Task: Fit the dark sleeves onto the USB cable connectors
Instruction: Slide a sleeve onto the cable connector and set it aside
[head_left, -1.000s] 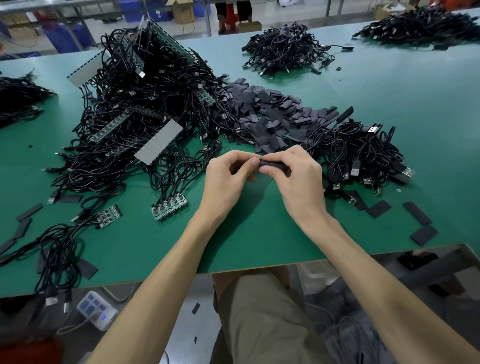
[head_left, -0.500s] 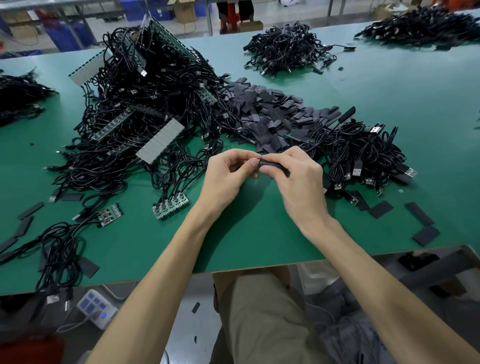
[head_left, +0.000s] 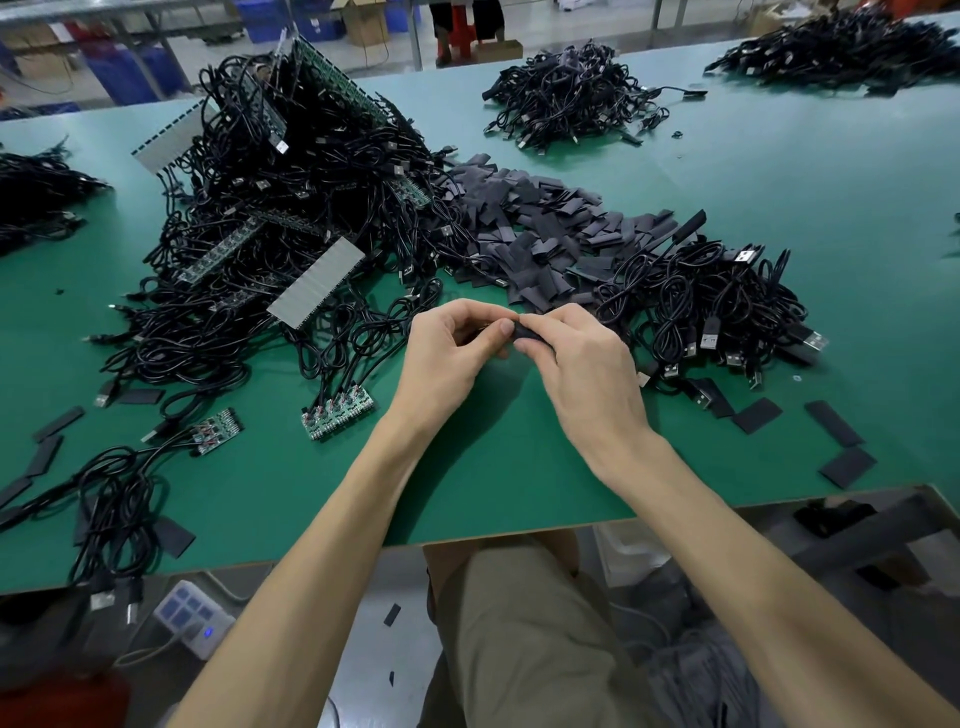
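**Asker:** So, where is the sleeve right now?

**Me:** Both hands meet just above the green tabletop, near its front edge. My right hand pinches a dark sleeve between thumb and fingertips. My left hand curls round what I judge is the connector, hidden under its fingers, with the thumb touching the sleeve's end.

**Asker:** How do you seat it well?

**Me:** Keep the sleeve's mouth rounded, line it up straight with the plug, then push evenly. A tilted start would likely snag. Loose sleeves lie heaped behind, and coiled USB cables lie to the right.
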